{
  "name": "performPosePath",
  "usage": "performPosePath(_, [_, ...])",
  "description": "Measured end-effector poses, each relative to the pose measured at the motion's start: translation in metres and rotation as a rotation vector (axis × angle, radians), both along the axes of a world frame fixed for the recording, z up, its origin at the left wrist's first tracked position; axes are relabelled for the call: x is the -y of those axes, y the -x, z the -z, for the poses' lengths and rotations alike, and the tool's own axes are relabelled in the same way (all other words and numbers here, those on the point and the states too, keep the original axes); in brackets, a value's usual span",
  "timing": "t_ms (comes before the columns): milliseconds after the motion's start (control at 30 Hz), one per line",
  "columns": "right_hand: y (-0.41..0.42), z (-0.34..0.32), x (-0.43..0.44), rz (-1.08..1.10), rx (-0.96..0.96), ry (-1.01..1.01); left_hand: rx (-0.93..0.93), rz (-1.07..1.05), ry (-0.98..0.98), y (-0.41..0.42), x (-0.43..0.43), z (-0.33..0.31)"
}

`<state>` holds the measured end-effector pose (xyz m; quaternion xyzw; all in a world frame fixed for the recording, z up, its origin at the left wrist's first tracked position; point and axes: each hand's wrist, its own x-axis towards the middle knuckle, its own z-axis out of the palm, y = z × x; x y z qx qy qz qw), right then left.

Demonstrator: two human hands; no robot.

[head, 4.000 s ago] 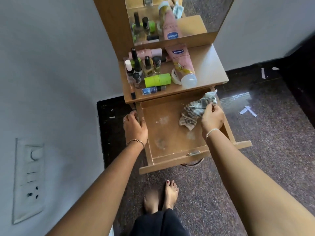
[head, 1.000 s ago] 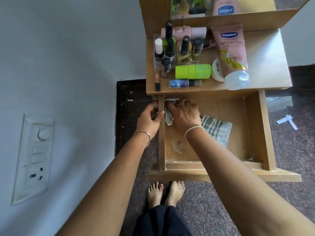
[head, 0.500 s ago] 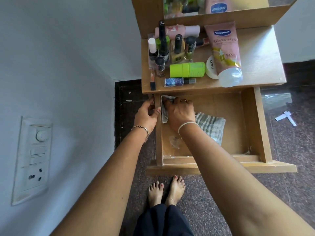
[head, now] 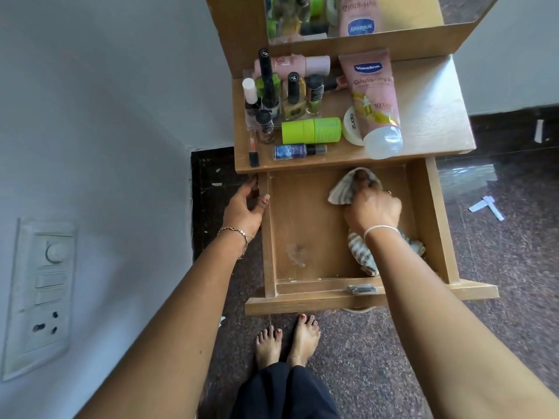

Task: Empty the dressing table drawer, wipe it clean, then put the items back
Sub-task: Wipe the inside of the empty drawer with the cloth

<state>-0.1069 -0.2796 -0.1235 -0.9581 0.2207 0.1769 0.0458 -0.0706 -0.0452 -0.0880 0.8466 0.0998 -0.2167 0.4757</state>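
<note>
1. Room: pale wall at left carrying a switch panel (head: 42, 297); dark speckled stone floor (head: 499, 237) with scraps of white paper (head: 487, 207) at right. The person's bare feet stand just near of the drawer front.
2. Dressing table (head: 438, 116): wooden top with a mirror at the far edge. The emptied items crowd its left half, leaving the right half bare.
3. Drawer (head: 435, 225): pulled fully out, empty of items. Pale dusty smudge (head: 298, 252) on the floor of its near-left part, not yet wiped.
4. Left hand (head: 245, 207): wrapped over the drawer's left wall at the far end, steadying it.
5. Right hand (head: 373, 211): closed on a striped cloth (head: 344, 190), pressing it against the far-right area of the drawer bottom; the cloth's tail trails near, under the wrist.
6. Pink Vaseline tube (head: 375, 101): lying flat, its clear cap overhanging the table's near edge, directly above the drawer.
7. Green cylinder (head: 311, 130), small blue bottle (head: 299, 151): lying on their sides. Nail polish bottles (head: 290, 95) upright behind.
8. Risk, judged: a jolt to the drawer could tip the overhanging tube or roll the lying bottles into it; the smudge may be missed.
</note>
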Motion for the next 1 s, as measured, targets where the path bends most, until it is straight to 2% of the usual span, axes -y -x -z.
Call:
performPosePath(200, [-0.006,-0.002,0.023,0.222,-0.095,-0.073,-0.012,-0.003,0.009,0.002,-0.001,0.000])
performPosePath(400, [-0.007,-0.006,0.038,0.361,-0.094,-0.107,-0.031,-0.003,0.019,0.007,-0.003,0.000])
performPosePath(800, [-0.002,-0.013,0.049,0.307,-0.127,-0.091,-0.043,0.011,0.009,0.010,-0.004,-0.002])
performPosePath(1000, [0.022,-0.018,0.032,0.181,0.041,-0.097,-0.048,-0.005,0.013,0.015,-0.001,-0.003])
